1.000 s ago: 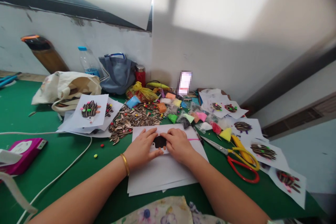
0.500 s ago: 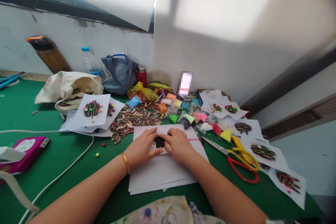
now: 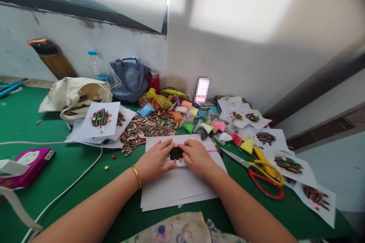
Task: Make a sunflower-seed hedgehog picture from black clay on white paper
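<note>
A flat, dark clay shape (image 3: 176,153) with small orange bits along its lower edge lies on white paper (image 3: 176,190) in front of me. My left hand (image 3: 157,156) rests at its left side, fingers stretched out and the thumb near the lower edge. From the right, my right hand (image 3: 199,156) lies over the sheet, its fingers slightly bent and the fingertips touching the shape's edge. Neither hand grips anything that I can see. Part of the shape's outline is hidden under my fingertips.
Sunflower seeds (image 3: 145,129) are heaped behind the paper, beside bagged coloured clay (image 3: 205,125). Scissors (image 3: 253,167) lie to the right, near finished seed hedgehog pictures (image 3: 288,165). More pictures (image 3: 99,119), a white cable (image 3: 76,186) and a purple box (image 3: 31,165) are on the left.
My right hand has shifted slightly right and its fingers have straightened, uncovering more of the dark shape and its orange bits. The left hand has barely moved.
</note>
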The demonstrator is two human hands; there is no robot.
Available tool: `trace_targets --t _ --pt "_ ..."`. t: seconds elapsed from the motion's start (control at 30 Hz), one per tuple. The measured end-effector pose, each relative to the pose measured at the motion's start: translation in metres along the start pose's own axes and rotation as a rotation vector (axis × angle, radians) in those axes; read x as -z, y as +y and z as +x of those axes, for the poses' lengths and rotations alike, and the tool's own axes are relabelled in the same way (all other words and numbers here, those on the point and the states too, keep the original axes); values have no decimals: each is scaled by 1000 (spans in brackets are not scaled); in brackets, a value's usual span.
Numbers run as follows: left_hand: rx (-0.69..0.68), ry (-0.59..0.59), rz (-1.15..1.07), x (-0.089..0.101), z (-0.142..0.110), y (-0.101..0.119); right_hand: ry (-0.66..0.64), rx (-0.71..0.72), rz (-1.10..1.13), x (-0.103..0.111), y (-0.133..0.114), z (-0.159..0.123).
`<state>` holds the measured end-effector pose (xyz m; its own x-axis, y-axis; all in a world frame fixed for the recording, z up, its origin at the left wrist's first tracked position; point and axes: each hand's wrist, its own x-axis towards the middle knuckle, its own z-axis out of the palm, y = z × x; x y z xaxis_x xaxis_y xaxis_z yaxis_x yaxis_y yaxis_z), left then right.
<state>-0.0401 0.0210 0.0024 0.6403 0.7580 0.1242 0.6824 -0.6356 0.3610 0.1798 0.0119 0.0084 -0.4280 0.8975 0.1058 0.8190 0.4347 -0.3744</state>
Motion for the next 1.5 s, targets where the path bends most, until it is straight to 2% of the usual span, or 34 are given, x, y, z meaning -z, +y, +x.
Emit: trace_targets --t 0.17,0.47,0.87,1.0,1.23,1.5 --pt "-25 -5 16 -1 0 0 6 15 10 -1 3 -1" --pt "0 -67 -25 8 -2 -5 16 104 62 2 8 -7" --pt "-56 -63 -28 6 -2 -9 5 90 68 2 9 -7" --pt "-57 -33 -73 7 -3 -11 -11 159 78 4 14 -9" --pt "-169 -52 -96 13 -3 -13 16 204 40 6 15 -11" --pt "-181 -85 -82 13 -3 -12 47 201 48 6 17 -11"
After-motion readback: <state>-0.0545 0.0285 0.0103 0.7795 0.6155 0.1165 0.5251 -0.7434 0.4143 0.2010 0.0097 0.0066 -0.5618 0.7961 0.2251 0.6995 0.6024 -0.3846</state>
